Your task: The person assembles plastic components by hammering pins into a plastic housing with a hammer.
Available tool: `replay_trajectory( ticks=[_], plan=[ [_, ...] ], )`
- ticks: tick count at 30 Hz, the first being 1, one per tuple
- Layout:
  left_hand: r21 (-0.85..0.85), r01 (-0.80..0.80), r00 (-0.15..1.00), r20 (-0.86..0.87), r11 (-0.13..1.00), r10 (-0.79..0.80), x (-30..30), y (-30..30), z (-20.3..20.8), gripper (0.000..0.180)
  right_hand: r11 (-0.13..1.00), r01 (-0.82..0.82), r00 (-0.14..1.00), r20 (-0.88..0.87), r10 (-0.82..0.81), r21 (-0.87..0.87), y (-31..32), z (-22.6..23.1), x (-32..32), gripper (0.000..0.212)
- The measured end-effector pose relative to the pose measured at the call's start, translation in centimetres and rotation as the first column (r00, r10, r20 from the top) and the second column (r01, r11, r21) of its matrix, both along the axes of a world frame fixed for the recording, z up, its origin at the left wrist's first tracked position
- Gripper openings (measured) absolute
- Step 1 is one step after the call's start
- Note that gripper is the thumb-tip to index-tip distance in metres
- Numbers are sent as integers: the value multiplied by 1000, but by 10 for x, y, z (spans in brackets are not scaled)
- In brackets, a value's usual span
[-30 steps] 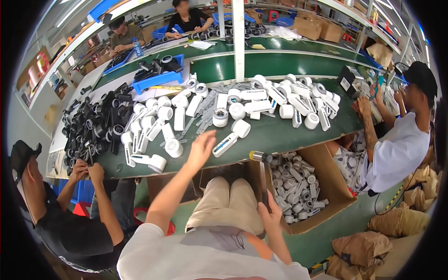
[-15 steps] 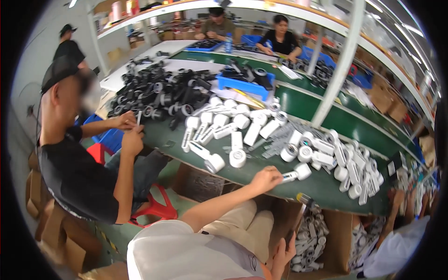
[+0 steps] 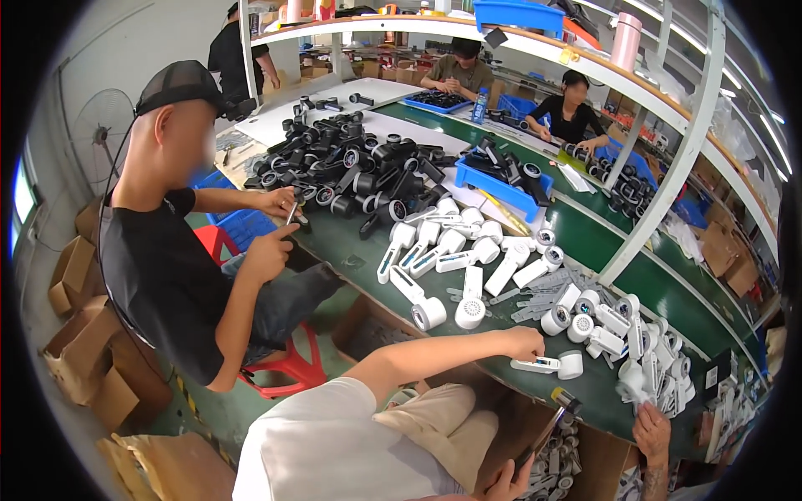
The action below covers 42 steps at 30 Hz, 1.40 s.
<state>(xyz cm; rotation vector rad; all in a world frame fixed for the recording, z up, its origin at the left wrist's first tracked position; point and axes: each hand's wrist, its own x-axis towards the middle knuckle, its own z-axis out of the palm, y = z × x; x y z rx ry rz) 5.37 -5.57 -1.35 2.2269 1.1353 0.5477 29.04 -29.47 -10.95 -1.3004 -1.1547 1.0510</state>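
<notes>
A white handheld fan (image 3: 570, 365) lies at the near edge of the green table (image 3: 359, 265), its round head to the right. My left hand (image 3: 525, 343) is at the handle end of this fan, fingers curled and closed on it; the fingertips are partly hidden. Low in the picture, my right hand (image 3: 508, 482) is wrapped round the handle of a small mallet (image 3: 567, 401) with a yellow and black head. The mallet stands tilted just off the table edge. More white fans (image 3: 472, 311) lie beyond my left hand.
Black fan bodies (image 3: 351, 167) are heaped at the far left, beside a blue tray (image 3: 501, 190). Grey flat strips (image 3: 535, 294) lie mid-table. A person (image 3: 159, 267) works on my left; another person's hand (image 3: 652, 432) touches the right pile. A cardboard box (image 3: 603, 459) sits below.
The whole view has shifted, so the table sits lower and further right. Another person's hand now shows at the white pile on the right. My left hand stays by the fan's handle.
</notes>
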Motion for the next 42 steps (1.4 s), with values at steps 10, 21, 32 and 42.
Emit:
replay_trajectory(
  ticks=[10,21,32,42],
  plan=[
    [452,84,968,-249,888,35,-29,-9,5,17,1000,-13,998,-70,11,-26,-15,36,-4,45],
    [322,-361,808,-360,875,466,-49,68,13,21,999,2,994,108,-8,54,-4,59,-18,46],
    [102,-445,755,-492,890,434,-54,109,-14,21,1000,-20,1000,8,20,-12,-7,52,-16,45],
    [-318,-480,714,400,818,574,-65,46,23,31,1000,-7,1000,-14,7,-3,-12,53,-13,45]
  ],
)
